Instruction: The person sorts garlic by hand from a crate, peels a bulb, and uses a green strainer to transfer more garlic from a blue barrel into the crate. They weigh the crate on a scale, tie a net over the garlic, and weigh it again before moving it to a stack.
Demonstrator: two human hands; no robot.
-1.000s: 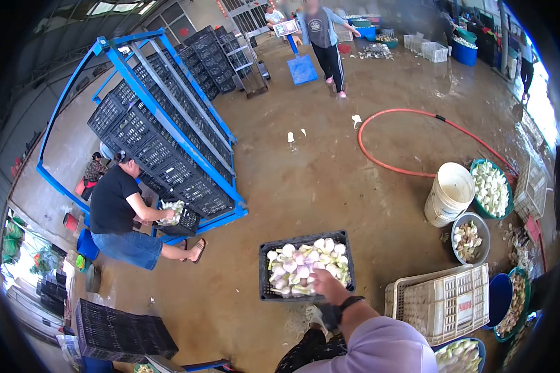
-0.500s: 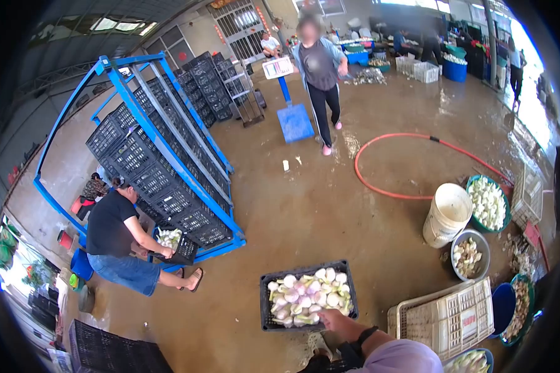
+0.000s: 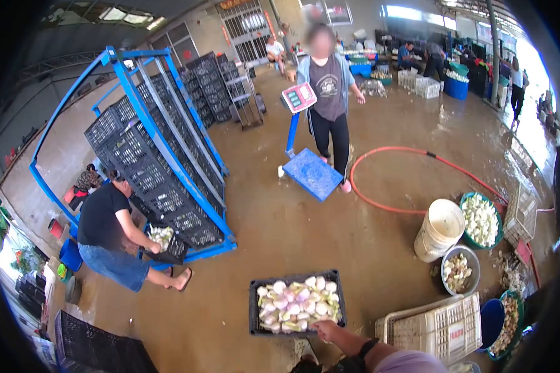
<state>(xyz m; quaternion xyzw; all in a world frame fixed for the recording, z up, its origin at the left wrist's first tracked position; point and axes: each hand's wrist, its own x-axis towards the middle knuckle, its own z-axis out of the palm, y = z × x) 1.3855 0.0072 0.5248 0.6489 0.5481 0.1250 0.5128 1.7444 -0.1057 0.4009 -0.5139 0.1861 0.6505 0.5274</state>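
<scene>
My right hand (image 3: 324,331), with a dark band on the wrist and a light purple sleeve behind it, is at the near right rim of a black plastic crate (image 3: 253,309). Its fingers are curled over the rim, beside the bulbs. Fresh garlic bulbs (image 3: 298,301), white and purplish with short green stems, fill the crate, which is low in front of me by my feet. My left hand is out of view.
A person moves a blue platform scale (image 3: 314,174) ahead. Another bends at a garlic crate (image 3: 174,248) by a blue rack (image 3: 146,118) of stacked crates. Right are a red hose (image 3: 379,149), white bucket (image 3: 438,230), metal bowl (image 3: 473,273) and white crates (image 3: 448,332). The floor is wet.
The person with the scale has come closer, and the scale has swung toward me with its display turned. My view has shifted slightly. My right hand stays by the crate's near right rim.
</scene>
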